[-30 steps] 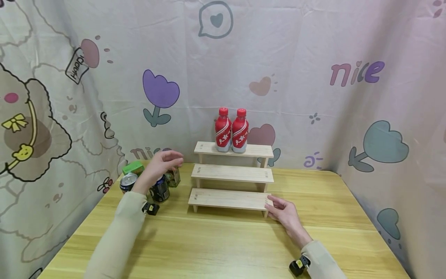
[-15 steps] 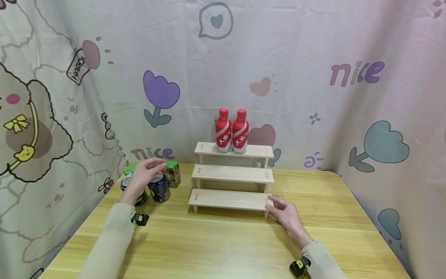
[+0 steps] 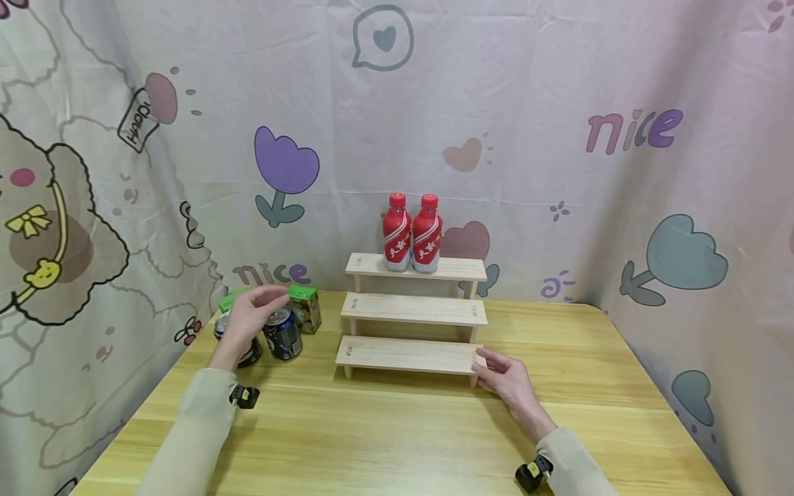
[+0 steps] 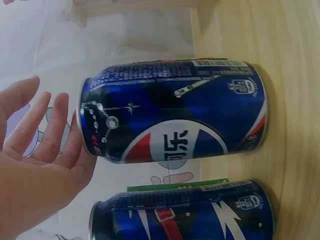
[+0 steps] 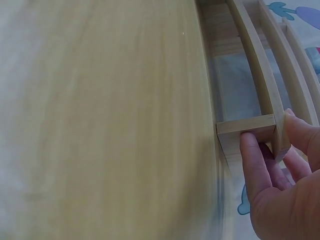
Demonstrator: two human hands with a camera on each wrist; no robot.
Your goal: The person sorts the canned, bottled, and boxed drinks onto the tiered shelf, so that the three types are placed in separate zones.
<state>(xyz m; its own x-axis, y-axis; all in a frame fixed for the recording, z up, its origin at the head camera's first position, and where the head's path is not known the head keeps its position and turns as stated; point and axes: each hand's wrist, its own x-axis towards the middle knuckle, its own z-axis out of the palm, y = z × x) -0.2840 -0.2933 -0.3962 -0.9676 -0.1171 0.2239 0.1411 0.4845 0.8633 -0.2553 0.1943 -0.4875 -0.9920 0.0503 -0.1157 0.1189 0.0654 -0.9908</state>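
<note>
My left hand [image 3: 248, 317] hovers over the drinks at the table's left, fingers extended and slightly bent, holding nothing. Below and beside it stand two dark blue cola cans [image 3: 283, 339], the left one partly hidden by the hand. In the left wrist view, the fingers are right at the top of the nearer cola can [image 4: 175, 112]. My right hand [image 3: 511, 387] grips the right end of the lowest step of a three-step wooden display shelf [image 3: 409, 355]. The right wrist view shows the thumb on top of the board and fingers [image 5: 254, 162] beneath.
Two red-capped red bottles [image 3: 397, 234] stand side by side on the shelf's top step. Behind the cans are green-topped boxes [image 3: 308, 315], one mostly hidden by the left hand. A patterned cloth [image 3: 515, 83] hangs behind the wooden table [image 3: 372, 441].
My left hand has moved left and slightly down, away from the shelf to over the cans, uncovering the right-hand box. The right hand keeps its grip on the shelf.
</note>
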